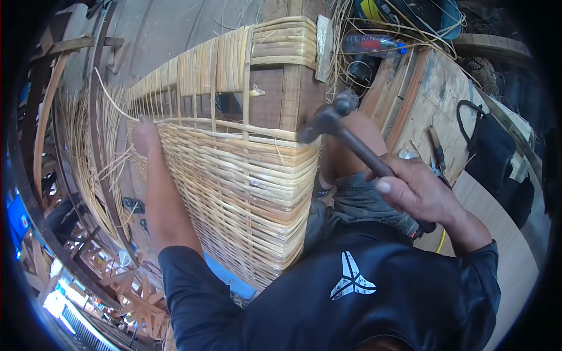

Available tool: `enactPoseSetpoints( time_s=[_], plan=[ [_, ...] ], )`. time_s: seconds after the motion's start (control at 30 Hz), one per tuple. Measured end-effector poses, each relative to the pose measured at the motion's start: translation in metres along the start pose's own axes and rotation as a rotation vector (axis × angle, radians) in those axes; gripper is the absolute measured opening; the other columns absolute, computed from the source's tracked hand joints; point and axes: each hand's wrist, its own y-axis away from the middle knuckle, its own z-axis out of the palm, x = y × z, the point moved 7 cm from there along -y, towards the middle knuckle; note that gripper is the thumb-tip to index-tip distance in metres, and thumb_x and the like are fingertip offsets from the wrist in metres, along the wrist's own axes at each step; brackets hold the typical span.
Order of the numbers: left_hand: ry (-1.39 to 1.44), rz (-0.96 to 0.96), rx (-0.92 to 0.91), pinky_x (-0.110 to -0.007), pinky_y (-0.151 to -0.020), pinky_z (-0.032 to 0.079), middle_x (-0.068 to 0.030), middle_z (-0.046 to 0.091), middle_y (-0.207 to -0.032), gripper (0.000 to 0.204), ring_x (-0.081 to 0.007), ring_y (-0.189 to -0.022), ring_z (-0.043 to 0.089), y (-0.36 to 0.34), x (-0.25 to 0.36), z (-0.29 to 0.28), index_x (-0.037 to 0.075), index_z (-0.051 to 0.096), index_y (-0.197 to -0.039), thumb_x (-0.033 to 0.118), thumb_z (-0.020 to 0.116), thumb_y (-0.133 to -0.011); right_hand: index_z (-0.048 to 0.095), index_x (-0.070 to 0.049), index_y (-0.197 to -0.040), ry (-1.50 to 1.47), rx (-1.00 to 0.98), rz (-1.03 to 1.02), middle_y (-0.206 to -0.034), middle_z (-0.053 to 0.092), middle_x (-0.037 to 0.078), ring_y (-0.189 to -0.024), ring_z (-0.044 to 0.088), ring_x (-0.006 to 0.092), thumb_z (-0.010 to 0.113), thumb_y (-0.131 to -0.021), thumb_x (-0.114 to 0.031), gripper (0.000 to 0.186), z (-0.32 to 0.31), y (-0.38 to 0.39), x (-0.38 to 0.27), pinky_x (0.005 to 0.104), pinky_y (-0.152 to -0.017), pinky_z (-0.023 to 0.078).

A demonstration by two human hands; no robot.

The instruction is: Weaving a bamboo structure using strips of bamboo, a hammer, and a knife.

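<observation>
In front of me stands a rattan panel [234, 181], woven in pale strands around a wooden frame post [291, 99]. My left hand [146, 138] is closed at the far left end of the upper woven edge, and a loose rattan strand [108, 93] sticks up from its fingers. My right hand [418, 190] grips a hammer [364, 151] by its handle, thumb along the side. The dark metal hammer head is over the post's right side, just above the corner of the top woven row. Upright stakes cross the open gap above that row.
Bundles of loose rattan strands [88, 146] lie at the left beside long wooden rails. A plastic bottle [374, 45] with a blue cap rests at the upper right among rattan scraps. Farther right are a wooden board [442, 99], a hand tool [436, 143] and a black bag [497, 152].
</observation>
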Motion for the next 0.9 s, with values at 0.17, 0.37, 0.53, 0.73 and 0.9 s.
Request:
enactPoseSetpoints(
  time_s=[0.17, 0.37, 0.53, 0.73, 0.9],
  plan=[
    [-0.009, 0.017, -0.001, -0.051, -0.086, 0.043, -0.0233, 0.061, -0.109, 0.054, -0.0423, -0.1, 0.057, -0.012, -0.007, 0.007, 0.001, 0.065, -0.101, 0.043, 0.034, -0.088, 0.054, 0.002, -0.1, -0.17, 0.053, 0.026, -0.056, 0.047, 0.001, -0.047, 0.047, 0.0079, 0.043, -0.093, -0.037, 0.041, -0.006, 0.008, 0.005, 0.024, -0.047, 0.038],
    [0.01, 0.006, -0.015, -0.05, -0.087, 0.043, -0.0235, 0.06, -0.109, 0.053, -0.0426, -0.102, 0.056, -0.011, -0.009, 0.008, 0.002, 0.065, -0.102, 0.043, 0.035, -0.088, 0.055, 0.002, -0.099, 0.007, -0.015, 0.005, -0.055, 0.049, 0.002, -0.046, 0.048, 0.0092, 0.042, -0.093, -0.043, 0.047, -0.003, -0.001, 0.007, 0.0241, -0.047, 0.037],
    [0.029, 0.044, -0.007, -0.05, -0.087, 0.042, -0.0239, 0.06, -0.109, 0.054, -0.0423, -0.102, 0.056, -0.009, -0.004, 0.008, 0.002, 0.065, -0.103, 0.044, 0.035, -0.088, 0.057, 0.0, -0.096, 0.101, 0.137, -0.162, -0.06, 0.051, 0.004, -0.049, 0.049, 0.0108, 0.043, -0.092, -0.044, 0.046, -0.003, -0.002, -0.001, 0.0263, -0.047, 0.038],
    [0.003, 0.071, 0.004, -0.05, -0.086, 0.042, -0.0231, 0.061, -0.109, 0.055, -0.0426, -0.1, 0.056, -0.017, -0.009, 0.009, 0.002, 0.065, -0.102, 0.046, 0.035, -0.088, 0.055, 0.0, -0.099, 0.032, 0.463, 0.271, -0.061, 0.048, 0.002, -0.058, 0.051, 0.0099, 0.047, -0.093, -0.039, 0.04, -0.052, 0.035, 0.081, 0.0282, -0.054, 0.04],
    [0.087, 0.256, 0.116, -0.05, -0.083, 0.043, -0.027, 0.061, -0.102, 0.054, -0.0434, -0.096, 0.057, -0.011, -0.005, -0.002, -0.003, 0.062, -0.102, 0.041, 0.034, -0.092, 0.056, -0.005, -0.106, 0.455, 0.864, 0.409, -0.073, 0.058, 0.016, -0.068, 0.058, 0.0283, 0.048, -0.094, -0.031, 0.03, -0.112, 0.115, 0.218, 0.0381, -0.065, 0.045]
  ],
)
